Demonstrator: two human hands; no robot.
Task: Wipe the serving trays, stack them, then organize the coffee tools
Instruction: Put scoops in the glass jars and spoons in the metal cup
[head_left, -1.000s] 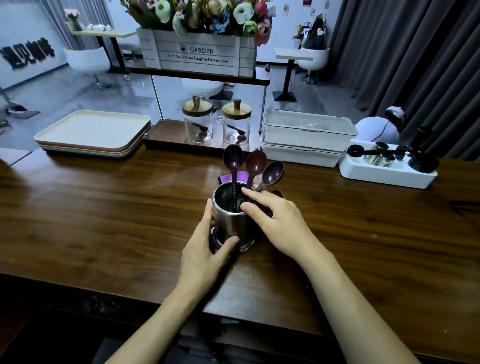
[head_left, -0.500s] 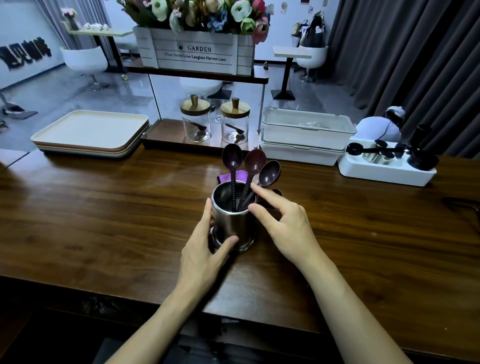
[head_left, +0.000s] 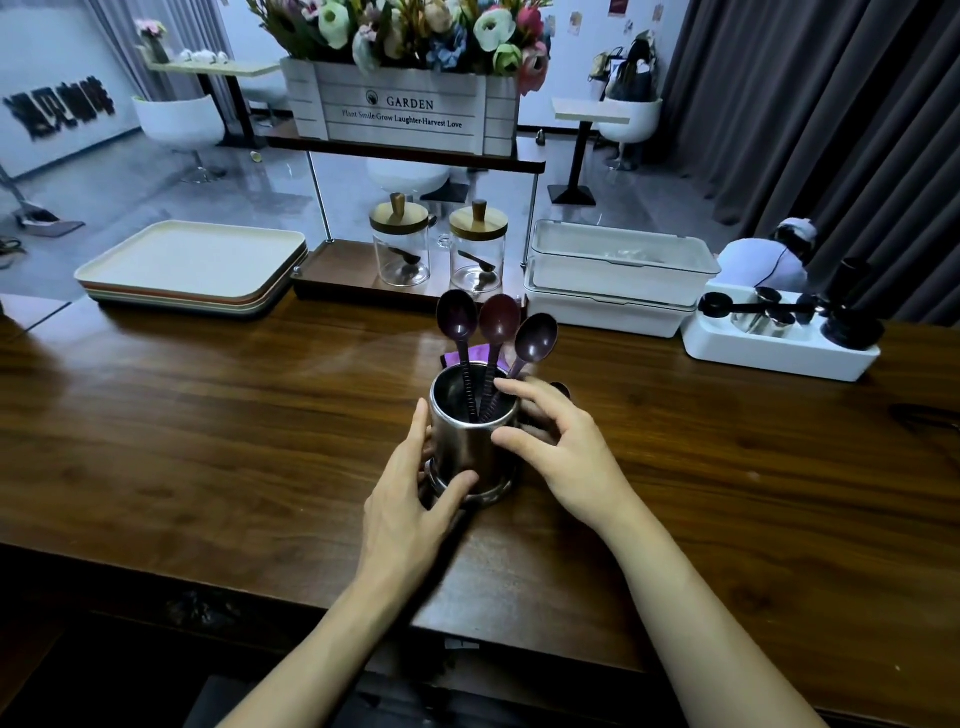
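A steel cup (head_left: 470, 441) stands on a round steel base in the middle of the wooden counter (head_left: 208, 441). Three dark purple coffee scoops (head_left: 498, 325) stand in it, bowls up. My left hand (head_left: 410, 499) wraps the cup's left side and front. My right hand (head_left: 558, 447) rests against the cup's right rim, fingers spread, fingertips touching the rim. Behind the cup lies a purple cloth (head_left: 480, 354), mostly hidden. A stack of cream serving trays (head_left: 192, 265) sits at the far left of the counter.
A low shelf holds two glass jars (head_left: 400, 249) with wooden lids under a flower box (head_left: 410, 106). Stacked white bins (head_left: 618, 275) stand to their right. A white tray (head_left: 779, 353) with black and steel coffee tools sits at the far right.
My right hand has drawn back slightly from over the cup's mouth to its right rim. The left hand and the cup have stayed in place.
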